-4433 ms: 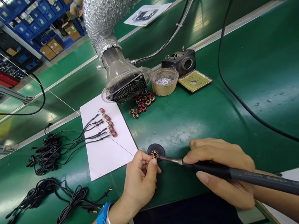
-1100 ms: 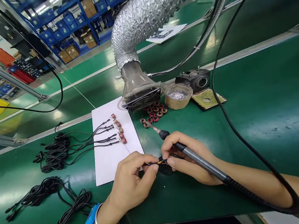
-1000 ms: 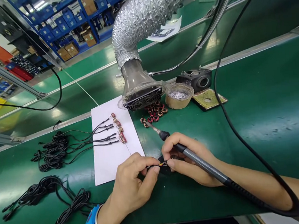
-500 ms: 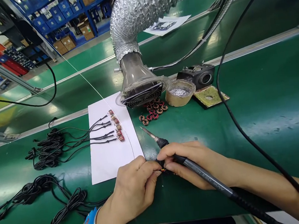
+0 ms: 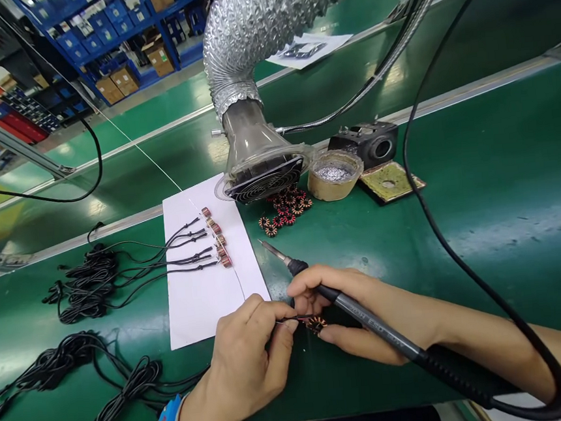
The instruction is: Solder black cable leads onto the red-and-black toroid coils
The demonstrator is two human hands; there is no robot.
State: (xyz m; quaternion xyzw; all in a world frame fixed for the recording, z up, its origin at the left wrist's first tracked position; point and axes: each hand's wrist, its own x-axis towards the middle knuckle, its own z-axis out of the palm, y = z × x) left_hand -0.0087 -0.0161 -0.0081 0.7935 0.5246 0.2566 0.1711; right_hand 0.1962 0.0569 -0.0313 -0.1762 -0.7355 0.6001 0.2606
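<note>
My left hand (image 5: pixel 253 350) pinches the end of a thin black cable (image 5: pixel 302 317) between thumb and forefinger. A fine solder wire (image 5: pixel 159 167) runs from the upper left toward the same fingers. In my right hand (image 5: pixel 363 314) lies a soldering iron (image 5: pixel 363 318), its bare tip pointing up and left, away from the cable. A small ring-shaped coil with copper-coloured windings (image 5: pixel 316 325) sits at the right thumb and fingers, against the cable end. Fingers partly hide where the two meet.
White paper (image 5: pixel 191 310) carries several coils joined to black cables (image 5: pixel 90 279). More cable bundles (image 5: pixel 129 387) lie front left. Loose coils (image 5: pixel 288 210) sit under the fume extractor hood (image 5: pixel 262 173). Behind stand a tub (image 5: pixel 332 183), a yellow sponge (image 5: pixel 388 181) and a black holder (image 5: pixel 370 143).
My right fingers have opened a little and shifted, so the ring coil and cable end now show between my hands. The iron stays in the right hand.
</note>
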